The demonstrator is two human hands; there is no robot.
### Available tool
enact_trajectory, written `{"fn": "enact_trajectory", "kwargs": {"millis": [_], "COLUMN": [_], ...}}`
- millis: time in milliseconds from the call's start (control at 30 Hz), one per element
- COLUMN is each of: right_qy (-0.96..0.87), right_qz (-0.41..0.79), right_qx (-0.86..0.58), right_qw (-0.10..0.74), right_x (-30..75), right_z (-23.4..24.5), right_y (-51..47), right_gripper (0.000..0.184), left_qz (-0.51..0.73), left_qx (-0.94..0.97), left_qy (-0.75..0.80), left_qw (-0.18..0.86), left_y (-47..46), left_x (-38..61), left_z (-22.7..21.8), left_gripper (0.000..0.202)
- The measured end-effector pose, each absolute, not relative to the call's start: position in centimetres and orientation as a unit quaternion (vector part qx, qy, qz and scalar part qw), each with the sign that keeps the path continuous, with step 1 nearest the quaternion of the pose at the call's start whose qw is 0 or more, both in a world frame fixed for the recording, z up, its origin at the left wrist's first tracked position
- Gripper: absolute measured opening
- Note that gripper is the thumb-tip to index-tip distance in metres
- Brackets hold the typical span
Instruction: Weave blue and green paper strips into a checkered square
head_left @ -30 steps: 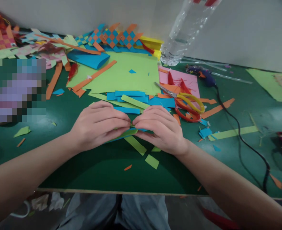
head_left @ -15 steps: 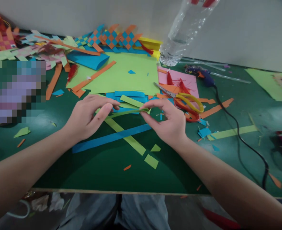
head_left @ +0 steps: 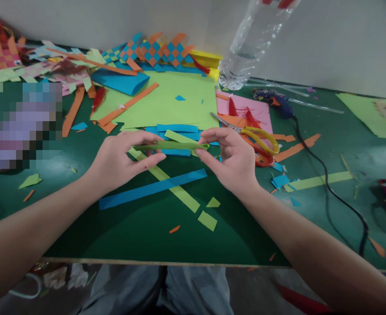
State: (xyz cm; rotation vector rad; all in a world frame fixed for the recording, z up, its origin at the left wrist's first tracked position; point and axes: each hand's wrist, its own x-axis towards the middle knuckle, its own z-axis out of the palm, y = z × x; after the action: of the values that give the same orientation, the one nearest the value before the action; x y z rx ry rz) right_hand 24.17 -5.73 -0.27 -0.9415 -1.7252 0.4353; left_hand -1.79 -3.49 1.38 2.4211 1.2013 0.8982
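A green paper strip (head_left: 179, 145), folded into a loop at its right end, is stretched between my two hands above the table. My right hand (head_left: 230, 157) pinches the looped end between thumb and fingers. At the left end, my left hand (head_left: 119, 155) has its fingers around the strip, with the thumb held a little apart below. Under the hands lie a blue paper strip (head_left: 153, 189) and another light green strip (head_left: 182, 194), crossing each other. Short blue strips (head_left: 177, 128) lie just behind the held one.
Scissors (head_left: 260, 139) with yellow and orange handles lie right of my right hand. Behind are a green sheet (head_left: 173, 105), woven paper fish (head_left: 151, 52) and a water bottle (head_left: 248, 48). A glue gun (head_left: 283, 108) trails a black cord (head_left: 325, 175) down the right side.
The green strip has turned so that its flat side shows more. My left thumb has dropped lower and away from the fingers, and my right hand has shifted slightly right.
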Motion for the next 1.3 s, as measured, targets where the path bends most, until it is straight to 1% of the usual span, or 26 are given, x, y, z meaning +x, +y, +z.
{"fn": "enact_trajectory", "kwargs": {"millis": [100, 267, 400, 533, 733, 1000, 1167, 1300], "right_qy": [-0.722, -0.701, -0.695, -0.686, -0.674, -0.69, -0.703, -0.719], "right_qz": [0.19, 0.226, 0.244, 0.233, 0.251, 0.266, 0.262, 0.248], "right_qx": [-0.4, -0.419, -0.415, -0.437, -0.428, -0.407, -0.396, -0.393], "right_qw": [0.532, 0.53, 0.534, 0.533, 0.547, 0.536, 0.529, 0.517], "right_x": [24.2, 24.3, 24.2, 24.1, 24.2, 24.1, 24.2, 24.2], "right_z": [-0.2, -0.2, -0.1, -0.1, -0.2, 0.0, -0.2, -0.4], "right_y": [-5.8, -5.8, -5.8, -5.8, -5.6, -5.8, -5.7, -5.6], "right_gripper": [0.023, 0.023, 0.023, 0.024, 0.03, 0.03, 0.023, 0.016], "left_qz": [0.328, 0.359, 0.363, 0.37, 0.357, 0.352, 0.371, 0.374], "left_qx": [0.833, 0.805, 0.798, 0.785, 0.806, 0.849, 0.863, 0.862], "left_qy": [0.419, 0.437, 0.448, 0.466, 0.431, 0.356, 0.303, 0.305], "left_qw": [0.151, 0.18, 0.173, 0.176, 0.192, 0.171, 0.16, 0.156], "left_y": [-3.6, -3.7, -3.6, -3.8, -3.9, -3.5, -3.3, -3.2], "left_x": [-1.8, -1.7, -1.8, -1.8, -1.7, -1.8, -1.8, -1.9], "left_z": [1.2, 1.5, 1.6, 1.8, 2.1, 1.3, 1.1, 1.0], "left_gripper": [0.031, 0.025, 0.019, 0.018, 0.026, 0.019, 0.01, 0.007]}}
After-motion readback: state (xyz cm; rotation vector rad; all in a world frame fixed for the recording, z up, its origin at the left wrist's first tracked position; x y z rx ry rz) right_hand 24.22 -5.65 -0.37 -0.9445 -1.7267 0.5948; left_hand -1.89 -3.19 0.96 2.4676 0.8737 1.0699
